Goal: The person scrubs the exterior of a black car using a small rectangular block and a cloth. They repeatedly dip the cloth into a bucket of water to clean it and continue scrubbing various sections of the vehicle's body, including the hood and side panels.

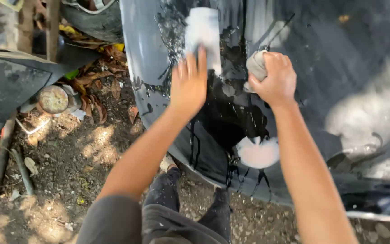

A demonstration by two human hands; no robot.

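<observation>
on the wet grey panel (pixel 321 90), the left hand (pixel 188 86) lies flat, its fingers (pixel 201 61) spread and pressing the lower edge of a white pad (pixel 202 31). just right of the pad, the right hand (pixel 276 81) is closed round a balled rag (pixel 256 65).

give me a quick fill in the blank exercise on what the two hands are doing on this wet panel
1. The right hand clutches a crumpled grey ____.
2. The left hand presses flat on the wet dark grey ____ car panel.
3. Dark streaks of ____ run down the panel below the hands.
4. The ground beside the panel is bare ____ with dry leaves.

Missing words: cloth; metal; water; dirt
</observation>
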